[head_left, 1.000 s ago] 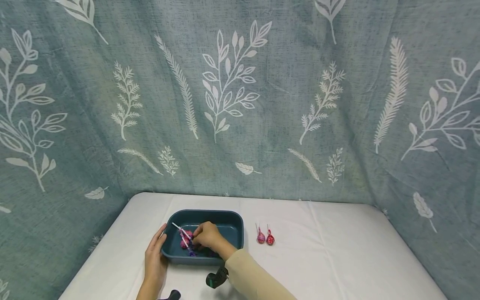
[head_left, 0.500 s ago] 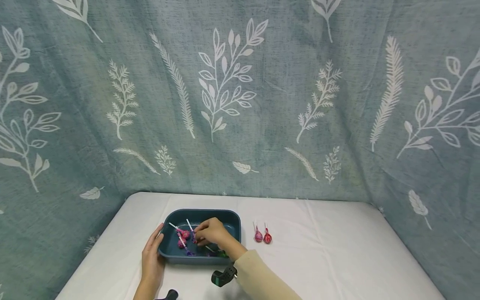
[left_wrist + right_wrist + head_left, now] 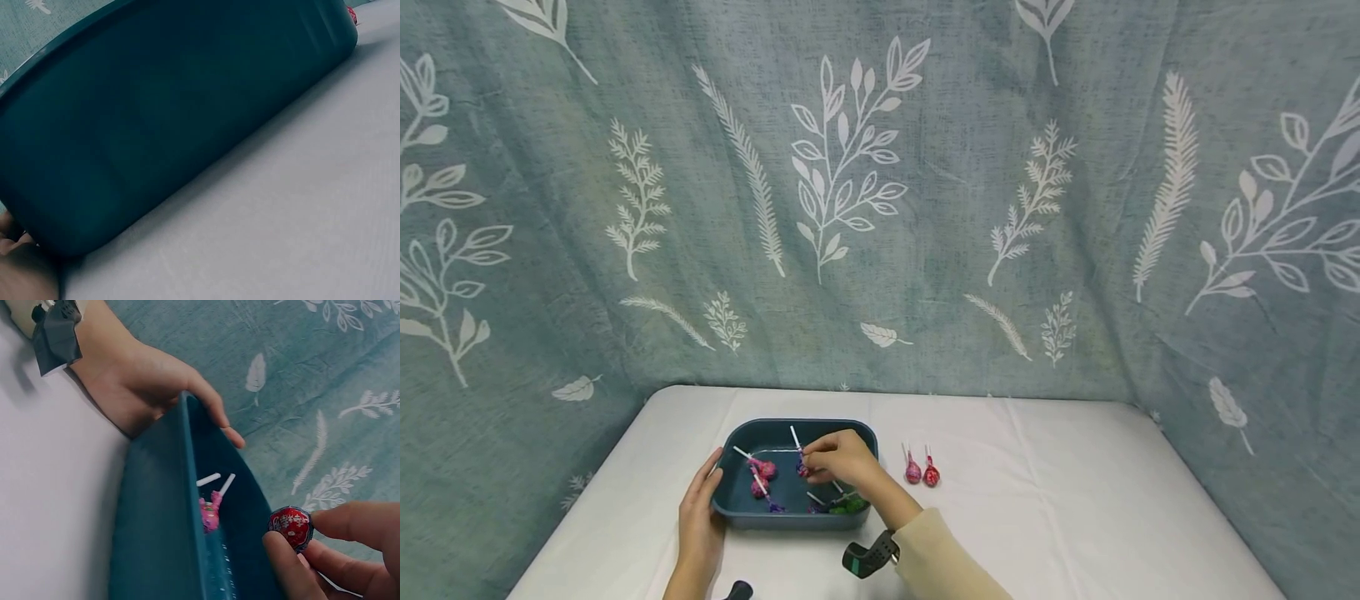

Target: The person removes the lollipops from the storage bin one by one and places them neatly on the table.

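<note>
A dark teal bin [image 3: 797, 522] stands on the white-covered table. My left hand [image 3: 700, 512] rests along its left end, fingers extended at the rim; the right wrist view shows that hand [image 3: 147, 381] at the bin's corner. Between thumb and fingers, my right hand [image 3: 846, 460] pinches a lollipop [image 3: 291, 526] in a red and dark wrapper, its white stick pointing up in the head view. Inside the bin, pink lollipops [image 3: 763, 472] lie at the left, and green-wrapped candy [image 3: 852, 504] lies at the near right, partly under the right forearm.
Two lollipops, one pinkish [image 3: 913, 473] and one red [image 3: 932, 476], lie side by side on the tablecloth [image 3: 1037, 500] right of the bin. A teal leaf-print curtain [image 3: 955, 208] hangs behind and around the table.
My right hand has lifted slightly and moved right from the pink lollipops, bringing the pinched lollipop with it. The green candy has come into sight. My left hand stays at the bin.
</note>
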Action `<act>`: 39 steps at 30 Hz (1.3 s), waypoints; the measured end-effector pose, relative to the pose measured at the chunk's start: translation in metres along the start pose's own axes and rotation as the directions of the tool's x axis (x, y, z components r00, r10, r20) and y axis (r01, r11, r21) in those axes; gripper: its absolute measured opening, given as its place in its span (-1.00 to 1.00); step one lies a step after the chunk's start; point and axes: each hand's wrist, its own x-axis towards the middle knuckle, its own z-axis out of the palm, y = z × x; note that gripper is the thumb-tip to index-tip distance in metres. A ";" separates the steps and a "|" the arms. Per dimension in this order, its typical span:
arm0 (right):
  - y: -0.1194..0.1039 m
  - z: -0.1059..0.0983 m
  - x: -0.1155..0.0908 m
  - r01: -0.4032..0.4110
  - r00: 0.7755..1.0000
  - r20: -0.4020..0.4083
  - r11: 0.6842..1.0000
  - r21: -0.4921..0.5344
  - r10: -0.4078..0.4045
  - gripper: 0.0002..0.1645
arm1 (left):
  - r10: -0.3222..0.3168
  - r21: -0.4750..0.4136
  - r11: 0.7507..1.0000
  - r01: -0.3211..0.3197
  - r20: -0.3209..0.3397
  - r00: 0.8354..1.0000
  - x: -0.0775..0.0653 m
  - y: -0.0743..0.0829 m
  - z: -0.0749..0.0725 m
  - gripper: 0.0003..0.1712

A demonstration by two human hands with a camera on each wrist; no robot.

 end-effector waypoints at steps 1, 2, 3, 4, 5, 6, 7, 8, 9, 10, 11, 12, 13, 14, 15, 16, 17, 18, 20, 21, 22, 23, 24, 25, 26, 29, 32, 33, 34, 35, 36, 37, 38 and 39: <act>-0.001 -0.002 -0.002 0.005 1.000 -0.003 1.000 -0.004 -0.005 -0.78 | 0.001 0.000 1.000 -0.001 0.001 1.000 0.000 0.000 0.000 -0.39; -0.001 -0.004 -0.003 0.009 1.000 -0.004 1.000 -0.008 -0.009 -0.78 | 0.001 0.001 1.000 -0.001 0.002 1.000 0.000 0.000 0.000 -0.39; -0.002 -0.006 -0.005 0.012 1.000 -0.003 1.000 -0.010 -0.012 -0.77 | 0.002 0.002 1.000 -0.002 0.003 1.000 0.000 0.000 0.001 -0.39; -0.002 -0.007 -0.007 0.013 1.000 -0.002 1.000 -0.012 -0.013 -0.77 | 0.002 0.001 1.000 -0.002 0.003 1.000 0.000 0.000 0.001 -0.40; -0.003 -0.009 -0.009 0.018 1.000 0.000 1.000 -0.018 -0.018 -0.76 | 0.002 0.000 1.000 -0.002 0.002 1.000 0.000 0.000 0.001 -0.40; -0.002 -0.011 -0.010 0.022 1.000 0.001 1.000 -0.020 -0.022 -0.76 | 0.002 0.000 1.000 -0.002 0.000 1.000 0.000 0.000 0.001 -0.41; -0.002 -0.012 -0.011 0.027 1.000 0.001 0.999 -0.024 -0.027 -0.75 | 0.001 -0.001 1.000 -0.001 -0.001 1.000 0.000 0.000 0.001 -0.41; -0.002 -0.014 -0.013 0.031 1.000 0.000 0.999 -0.025 -0.031 -0.75 | 0.001 0.002 1.000 -0.001 -0.001 1.000 0.000 0.000 0.001 -0.42; -0.002 -0.016 -0.014 0.035 0.999 -0.001 0.999 -0.024 -0.035 -0.75 | 0.000 0.002 1.000 0.000 -0.001 1.000 0.000 0.000 0.001 -0.42; -0.002 -0.018 -0.015 0.037 0.999 -0.003 0.999 -0.022 -0.037 -0.75 | -0.002 0.002 1.000 0.002 -0.002 1.000 0.000 0.000 0.001 -0.42; -0.001 -0.020 -0.016 0.036 0.999 -0.006 0.999 -0.021 -0.036 -0.74 | -0.002 0.004 1.000 0.002 -0.002 1.000 0.000 0.000 0.002 -0.42; -0.001 -0.023 -0.017 0.035 0.999 -0.009 0.999 -0.018 -0.036 -0.74 | -0.001 0.000 1.000 0.001 -0.001 1.000 0.000 0.000 0.002 -0.42; -0.001 -0.025 -0.018 0.033 0.999 -0.012 0.999 -0.015 -0.033 -0.73 | 0.000 0.000 1.000 0.000 0.000 1.000 0.001 0.000 0.002 -0.42; 0.000 -0.027 -0.019 0.027 1.000 -0.015 1.000 -0.009 -0.028 -0.72 | 0.001 0.001 1.000 -0.001 0.000 1.000 0.001 0.000 0.002 -0.42; 0.001 -0.029 -0.020 0.025 1.000 -0.017 1.000 -0.003 -0.025 -0.72 | 0.002 0.000 1.000 -0.002 0.001 1.000 0.001 0.000 0.002 -0.41; 0.001 -0.032 -0.021 0.021 1.000 -0.020 1.000 0.000 -0.021 -0.71 | 0.003 0.001 1.000 -0.003 0.001 1.000 0.001 -0.001 0.002 -0.41; 0.001 -0.034 -0.022 0.018 1.000 -0.023 1.000 0.004 -0.018 -0.71 | 0.005 0.000 1.000 -0.005 0.003 1.000 0.002 -0.001 0.002 -0.42; 0.001 -0.036 -0.024 0.017 0.999 -0.027 1.000 0.006 -0.017 -0.71 | 0.004 -0.001 1.000 -0.004 0.004 1.000 0.002 -0.001 0.001 -0.42; 0.001 -0.040 -0.027 0.017 0.999 -0.036 1.000 0.008 -0.017 -0.71 | 0.002 0.003 1.000 -0.002 0.006 1.000 0.002 -0.001 0.001 -0.42; 0.001 -0.042 -0.029 0.018 0.999 -0.041 1.000 0.005 -0.017 -0.70 | 0.000 -0.001 1.000 0.000 0.007 1.000 0.002 -0.001 0.001 -0.42; 0.002 -0.045 -0.030 0.019 0.999 -0.044 1.000 0.006 -0.019 -0.70 | -0.001 -0.003 1.000 0.001 0.006 1.000 0.002 -0.001 0.001 -0.42; 0.003 -0.046 -0.031 0.019 0.999 -0.046 1.000 0.008 -0.018 -0.70 | -0.004 -0.007 1.000 0.004 0.003 1.000 0.002 -0.001 0.001 -0.42; 0.004 -0.048 -0.032 0.018 0.999 -0.049 1.000 0.011 -0.018 -0.69 | -0.006 -0.008 1.000 0.006 0.000 1.000 0.002 -0.002 0.001 -0.42; 0.005 -0.050 -0.033 0.019 0.998 -0.053 1.000 0.014 -0.018 -0.69 | -0.008 -0.012 1.000 0.008 -0.002 1.000 0.003 -0.002 0.001 -0.42; 0.006 -0.052 -0.034 0.019 0.998 -0.057 1.000 0.016 -0.018 -0.68 | -0.009 -0.013 1.000 0.009 -0.004 1.000 0.003 -0.002 0.001 -0.41; 0.009 -0.058 -0.035 0.011 0.997 -0.076 1.000 0.023 -0.009 -0.69 | -0.008 -0.010 1.000 0.008 -0.006 1.000 0.003 -0.001 0.000 -0.41; 0.012 -0.065 -0.036 0.014 0.995 -0.096 1.000 0.020 -0.012 -0.71 | -0.003 -0.003 1.000 0.003 -0.003 1.000 0.003 -0.001 0.000 -0.40; 0.013 -0.067 -0.036 0.016 0.995 -0.101 1.000 0.021 -0.014 -0.71 | -0.003 -0.001 1.000 0.003 -0.004 1.000 0.003 -0.001 0.000 -0.39; 0.014 -0.069 -0.037 0.019 0.994 -0.106 1.000 0.023 -0.016 -0.71 | -0.003 0.002 1.000 0.003 -0.004 1.000 0.003 -0.001 0.000 -0.39; 0.014 -0.072 -0.037 0.021 0.994 -0.110 0.999 0.024 -0.018 -0.71 | -0.004 0.009 1.000 0.004 -0.005 1.000 0.003 0.000 0.000 -0.39; 0.015 -0.074 -0.038 0.025 0.993 -0.114 0.999 0.030 -0.021 -0.71 | -0.004 0.010 1.000 0.004 -0.004 1.000 0.003 0.000 0.000 -0.38; 0.015 -0.077 -0.039 0.024 0.992 -0.123 0.999 0.031 -0.020 -0.70 | -0.006 0.011 1.000 0.006 -0.004 1.000 0.003 0.000 0.000 -0.38; 0.016 -0.079 -0.040 0.021 0.991 -0.133 0.999 0.029 -0.017 -0.70 | -0.007 0.014 1.000 0.007 -0.004 1.000 0.003 0.000 0.001 -0.38; 0.016 -0.082 -0.042 0.016 0.989 -0.144 1.000 0.023 -0.013 -0.70 | -0.009 0.016 1.000 0.009 -0.004 1.000 0.003 0.000 0.001 -0.38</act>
